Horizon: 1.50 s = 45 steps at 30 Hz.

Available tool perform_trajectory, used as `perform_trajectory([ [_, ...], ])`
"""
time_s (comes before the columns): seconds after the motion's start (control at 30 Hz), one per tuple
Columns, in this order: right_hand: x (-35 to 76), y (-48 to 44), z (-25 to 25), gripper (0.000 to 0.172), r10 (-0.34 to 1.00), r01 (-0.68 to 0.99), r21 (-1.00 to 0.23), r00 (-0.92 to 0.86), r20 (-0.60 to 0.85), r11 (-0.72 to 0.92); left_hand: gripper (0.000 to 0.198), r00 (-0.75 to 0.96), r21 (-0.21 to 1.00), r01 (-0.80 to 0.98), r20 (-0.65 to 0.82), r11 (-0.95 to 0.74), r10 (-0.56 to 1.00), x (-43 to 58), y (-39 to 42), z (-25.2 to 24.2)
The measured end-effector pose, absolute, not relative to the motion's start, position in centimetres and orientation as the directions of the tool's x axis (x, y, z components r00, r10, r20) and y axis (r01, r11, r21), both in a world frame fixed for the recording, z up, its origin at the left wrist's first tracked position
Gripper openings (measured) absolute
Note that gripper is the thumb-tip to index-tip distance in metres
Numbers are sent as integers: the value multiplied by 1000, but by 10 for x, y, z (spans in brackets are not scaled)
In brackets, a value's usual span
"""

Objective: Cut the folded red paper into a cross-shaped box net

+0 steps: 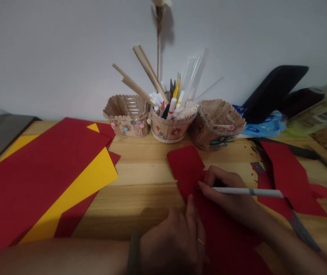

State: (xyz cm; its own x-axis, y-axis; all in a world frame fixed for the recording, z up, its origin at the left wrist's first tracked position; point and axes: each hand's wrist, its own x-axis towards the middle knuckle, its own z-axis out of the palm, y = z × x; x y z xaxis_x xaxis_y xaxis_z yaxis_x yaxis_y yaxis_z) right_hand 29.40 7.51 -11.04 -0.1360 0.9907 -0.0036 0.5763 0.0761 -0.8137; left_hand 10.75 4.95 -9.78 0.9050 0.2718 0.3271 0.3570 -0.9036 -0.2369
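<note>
A long piece of red paper (215, 233) lies on the wooden table, its narrower top part beyond my hands. My right hand (226, 191) is closed around a white pen (248, 191), whose tip meets the red paper just left of the fingers. Below and to the left, my left hand (174, 236) rests on the left edge of the same paper, its index finger stretched forward near the pen tip. That hand wears a ring and a dark wristband, and its fingers lie flat, with nothing gripped.
Red and yellow sheets (48, 168) are stacked at the left. Three wooden baskets (169, 130) stand by the wall, the middle one full of pens and sticks. Red scraps (292, 179), scissors and a blue packet (269, 124) lie at the right.
</note>
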Motion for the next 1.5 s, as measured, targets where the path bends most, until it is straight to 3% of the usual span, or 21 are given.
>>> perform_trajectory([
  [0.27, 292, 74, -107, 27, 997, 559, -826, -67, 40, 71, 40, 923, -243, 333, 284, -911, 261, 106, 49, -99],
  [1.33, 292, 74, -109, 28, 986, 564, -823, -167, -24, 76, 40, 917, -239, 347, 288, -907, 275, 106, 49, -100],
  [1.5, 293, 72, -108, 28, 993, 550, -833, -115, -4, 60, 35, 911, -246, 347, 317, -905, 264, 107, 50, -100],
])
